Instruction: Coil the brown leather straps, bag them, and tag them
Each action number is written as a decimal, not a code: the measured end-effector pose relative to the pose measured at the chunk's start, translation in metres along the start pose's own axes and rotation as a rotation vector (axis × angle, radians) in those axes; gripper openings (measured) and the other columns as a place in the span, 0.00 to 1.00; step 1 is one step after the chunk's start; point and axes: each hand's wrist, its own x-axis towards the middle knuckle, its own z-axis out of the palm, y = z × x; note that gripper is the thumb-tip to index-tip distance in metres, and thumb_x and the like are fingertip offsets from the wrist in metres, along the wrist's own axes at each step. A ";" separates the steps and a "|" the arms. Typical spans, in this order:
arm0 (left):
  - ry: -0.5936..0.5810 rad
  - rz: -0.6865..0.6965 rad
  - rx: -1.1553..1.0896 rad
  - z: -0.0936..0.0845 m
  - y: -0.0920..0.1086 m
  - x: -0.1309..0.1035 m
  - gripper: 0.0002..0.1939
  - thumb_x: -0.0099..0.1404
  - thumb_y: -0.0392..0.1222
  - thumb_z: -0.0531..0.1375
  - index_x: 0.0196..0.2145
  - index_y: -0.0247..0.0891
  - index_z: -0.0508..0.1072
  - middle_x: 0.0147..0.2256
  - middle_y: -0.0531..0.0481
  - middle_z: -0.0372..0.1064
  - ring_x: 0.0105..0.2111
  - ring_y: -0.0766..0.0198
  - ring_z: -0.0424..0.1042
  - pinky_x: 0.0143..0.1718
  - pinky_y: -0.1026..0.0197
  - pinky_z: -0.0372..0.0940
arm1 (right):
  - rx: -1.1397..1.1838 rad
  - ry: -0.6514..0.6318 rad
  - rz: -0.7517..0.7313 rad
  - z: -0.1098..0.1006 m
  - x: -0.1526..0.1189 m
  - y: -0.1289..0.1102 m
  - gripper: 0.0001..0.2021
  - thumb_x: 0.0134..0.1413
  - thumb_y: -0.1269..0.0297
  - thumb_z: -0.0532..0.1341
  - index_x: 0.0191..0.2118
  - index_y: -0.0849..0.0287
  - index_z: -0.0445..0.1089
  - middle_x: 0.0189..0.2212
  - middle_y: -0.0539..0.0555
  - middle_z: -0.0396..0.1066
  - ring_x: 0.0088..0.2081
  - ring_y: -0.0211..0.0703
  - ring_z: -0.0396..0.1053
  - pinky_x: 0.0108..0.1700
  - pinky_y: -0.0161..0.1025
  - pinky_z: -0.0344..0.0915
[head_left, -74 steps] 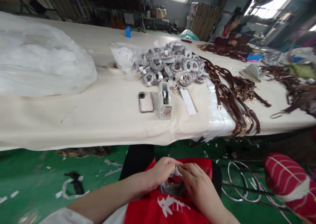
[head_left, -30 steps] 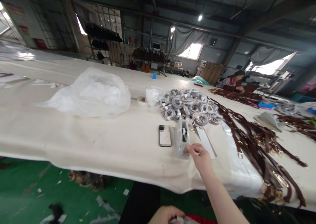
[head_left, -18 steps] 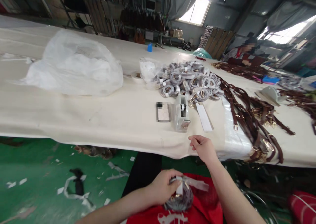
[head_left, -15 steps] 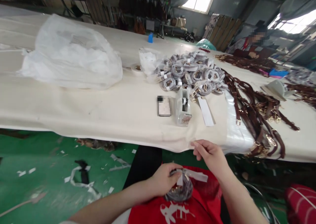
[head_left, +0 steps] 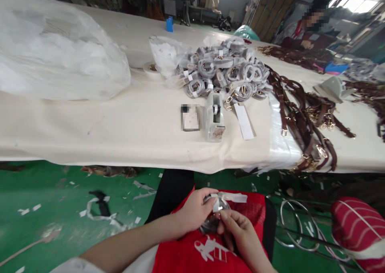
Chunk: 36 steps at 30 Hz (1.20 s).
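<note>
Workshop bench draped in cream cloth, with both hands busy below its near edge over a red apron.

Left hand is closed around a coiled grey strap held in the lap; right hand pinches the same coil from the other side, and one strip of white tape sticks out from its top. Straight beyond the coil, on the cloth, stand one clear tape dispenser, one blurred flat card just beside it and one white paper strip on its other side. Behind the dispenser lies a heap of wrapped grey coils, too many to count. Brown leather straps trail from the heap over the table edge. One big white plastic bag sits well apart from the dispenser. Another person sits at the far end. Only a white figure print shows on the apron; no writing is readable.
</note>
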 end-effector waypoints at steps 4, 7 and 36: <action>-0.005 -0.006 -0.034 0.002 0.000 -0.002 0.23 0.67 0.45 0.55 0.55 0.32 0.72 0.36 0.44 0.78 0.35 0.58 0.76 0.39 0.59 0.69 | -0.004 -0.009 0.038 0.003 0.001 0.003 0.30 0.38 0.33 0.68 0.30 0.60 0.73 0.17 0.49 0.71 0.10 0.28 0.52 0.13 0.30 0.44; -0.033 -0.009 -0.063 0.003 -0.001 -0.004 0.24 0.67 0.46 0.55 0.56 0.30 0.71 0.32 0.45 0.77 0.30 0.60 0.74 0.32 0.60 0.67 | -0.013 -0.009 0.068 0.003 0.006 0.008 0.31 0.38 0.31 0.66 0.28 0.60 0.72 0.17 0.49 0.71 0.09 0.28 0.52 0.13 0.31 0.43; -0.021 0.108 0.315 0.002 0.008 -0.005 0.20 0.63 0.41 0.58 0.51 0.34 0.76 0.50 0.41 0.76 0.50 0.53 0.73 0.56 0.54 0.65 | 0.154 -0.194 0.335 -0.013 0.001 0.002 0.18 0.44 0.54 0.70 0.31 0.67 0.78 0.16 0.53 0.74 0.10 0.27 0.56 0.14 0.28 0.40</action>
